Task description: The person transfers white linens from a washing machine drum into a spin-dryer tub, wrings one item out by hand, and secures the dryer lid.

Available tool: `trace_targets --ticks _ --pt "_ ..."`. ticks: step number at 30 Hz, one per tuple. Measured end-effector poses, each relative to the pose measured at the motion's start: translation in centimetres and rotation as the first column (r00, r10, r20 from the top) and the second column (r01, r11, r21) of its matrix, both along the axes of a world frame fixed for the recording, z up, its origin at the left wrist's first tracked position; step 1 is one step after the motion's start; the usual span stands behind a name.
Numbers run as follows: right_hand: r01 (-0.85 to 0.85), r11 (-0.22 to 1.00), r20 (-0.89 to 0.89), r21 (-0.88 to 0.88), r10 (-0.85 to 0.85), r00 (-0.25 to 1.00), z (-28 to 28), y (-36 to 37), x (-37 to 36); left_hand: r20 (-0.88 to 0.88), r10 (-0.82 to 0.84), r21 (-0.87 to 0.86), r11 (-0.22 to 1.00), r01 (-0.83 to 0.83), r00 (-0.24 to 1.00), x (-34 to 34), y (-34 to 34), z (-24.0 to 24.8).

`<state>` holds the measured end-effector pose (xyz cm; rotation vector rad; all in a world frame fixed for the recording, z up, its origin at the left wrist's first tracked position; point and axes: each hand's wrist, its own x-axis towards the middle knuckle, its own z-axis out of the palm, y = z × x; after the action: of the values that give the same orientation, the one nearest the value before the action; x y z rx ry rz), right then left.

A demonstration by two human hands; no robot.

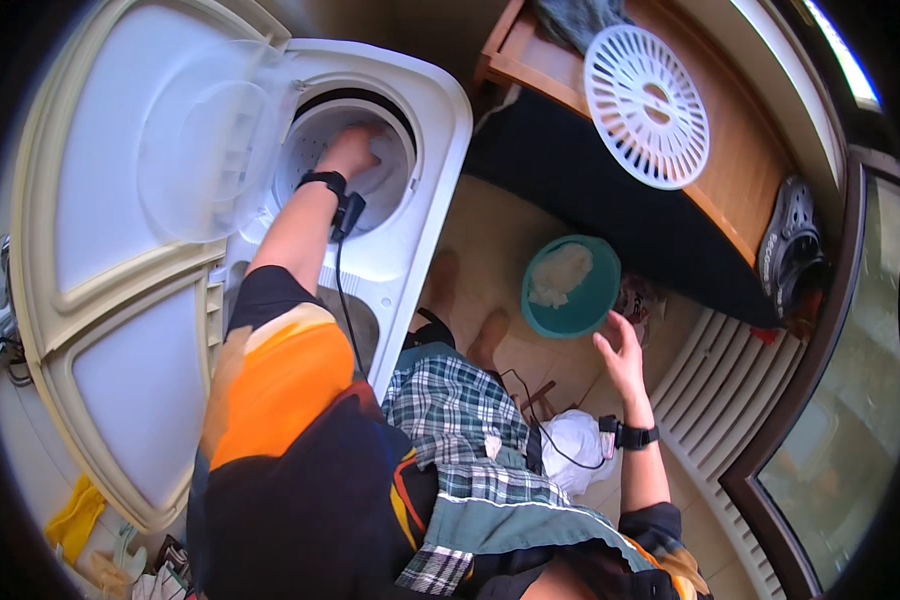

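My left hand (353,152) reaches down inside the round white drum (298,150) of a twin-tub washing machine (440,115). Its fingers are mostly hidden, so I cannot tell whether they grip anything. Something pale (385,185) lies in the drum below the hand, too indistinct to name. Beside the machine, a teal basin (532,310) on the floor holds a bunched white cloth (562,272). My right hand (622,355) hovers near the basin's lower right rim, fingers apart and with nothing in them. Both wrists wear black straps with a cable.
The machine's lids (100,150) stand raised at the left, including a clear round inner lid (210,140). A slotted white disc (650,105) lies on the wooden bench (735,190). Dark clogs (795,245) sit at its right end. A white bag (573,445) rests by my legs.
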<state>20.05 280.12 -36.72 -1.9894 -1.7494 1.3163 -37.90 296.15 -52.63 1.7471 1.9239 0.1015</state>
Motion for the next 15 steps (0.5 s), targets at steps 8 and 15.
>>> trace_targets --ticks 8,15 --pt "0.002 0.994 -0.112 -0.11 -0.015 0.994 4.6 4.2 -8.7 -0.195 -0.068 -0.136 0.99 0.042 0.978 3.0 1.7 0.7" --pt "-0.227 0.957 -0.261 0.18 0.269 0.927 8.7 10.2 -20.2 0.276 0.004 0.088 0.996 -0.029 0.961 -1.2 -2.5 8.9"
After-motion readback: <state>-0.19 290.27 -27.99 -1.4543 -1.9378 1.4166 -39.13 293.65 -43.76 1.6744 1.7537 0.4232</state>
